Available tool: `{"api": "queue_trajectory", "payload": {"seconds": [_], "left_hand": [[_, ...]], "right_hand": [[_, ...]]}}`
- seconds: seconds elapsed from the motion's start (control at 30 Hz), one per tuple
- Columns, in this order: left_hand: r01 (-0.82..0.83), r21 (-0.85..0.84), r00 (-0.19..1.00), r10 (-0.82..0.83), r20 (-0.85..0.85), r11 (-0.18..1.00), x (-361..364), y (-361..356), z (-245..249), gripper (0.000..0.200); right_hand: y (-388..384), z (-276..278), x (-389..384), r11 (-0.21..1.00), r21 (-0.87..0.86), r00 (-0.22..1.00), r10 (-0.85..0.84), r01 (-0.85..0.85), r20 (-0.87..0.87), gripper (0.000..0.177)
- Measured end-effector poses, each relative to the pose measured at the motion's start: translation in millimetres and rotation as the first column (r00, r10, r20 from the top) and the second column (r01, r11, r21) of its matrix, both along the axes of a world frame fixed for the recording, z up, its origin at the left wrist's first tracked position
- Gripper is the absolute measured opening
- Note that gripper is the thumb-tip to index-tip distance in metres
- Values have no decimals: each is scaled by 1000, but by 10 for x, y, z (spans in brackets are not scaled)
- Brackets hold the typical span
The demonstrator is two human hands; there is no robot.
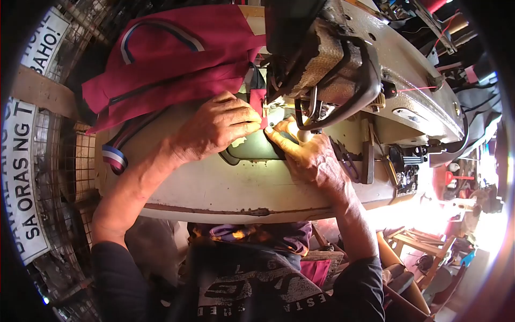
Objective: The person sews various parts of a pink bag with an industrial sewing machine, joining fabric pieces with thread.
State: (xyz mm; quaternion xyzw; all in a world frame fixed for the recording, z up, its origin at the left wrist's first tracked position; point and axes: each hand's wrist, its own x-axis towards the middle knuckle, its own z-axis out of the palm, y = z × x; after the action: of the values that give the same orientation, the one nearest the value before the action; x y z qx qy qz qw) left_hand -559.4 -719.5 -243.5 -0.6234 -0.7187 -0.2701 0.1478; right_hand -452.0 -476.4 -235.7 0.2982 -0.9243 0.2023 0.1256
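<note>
My left hand [225,124] is closed, its fingertips pinched on the edge of a narrow red fabric strip [257,101] beside the sewing machine's needle area. My right hand [307,151] lies just to the right, under the sewing machine head [328,56]. Its fingers are bent together close to the strip's lower end, around something dark that I cannot make out. Behind my left hand, a large maroon fabric bag [177,75] with a striped handle spreads over the machine bed. The needle itself is hard to see behind the machine's parts.
A striped strap end [114,156] hangs at the left of the pale machine table [214,188]. Scissors [350,163] and a wooden bar [367,153] lie right of my right hand. Wire mesh and printed signs [28,177] stand at the left; a wooden stool [424,244] is at lower right.
</note>
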Motion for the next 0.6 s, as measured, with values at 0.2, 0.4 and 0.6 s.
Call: {"api": "queue_trajectory", "payload": {"seconds": [0.2,0.4,0.6], "left_hand": [[7,-65,1000,-7,8,998,-35,-34,34,28],[21,-104,998,-28,-61,994,-89,-45,69,25],[21,-105,996,-30,-89,994,-224,-10,108,23]], "right_hand": [[-28,19,-48,999,-26,997,23,-25,-67,53],[-28,22,-39,996,92,991,20,-9,-129,54],[-40,-17,-75,986,159,998,-43,48,-36,56]]}}
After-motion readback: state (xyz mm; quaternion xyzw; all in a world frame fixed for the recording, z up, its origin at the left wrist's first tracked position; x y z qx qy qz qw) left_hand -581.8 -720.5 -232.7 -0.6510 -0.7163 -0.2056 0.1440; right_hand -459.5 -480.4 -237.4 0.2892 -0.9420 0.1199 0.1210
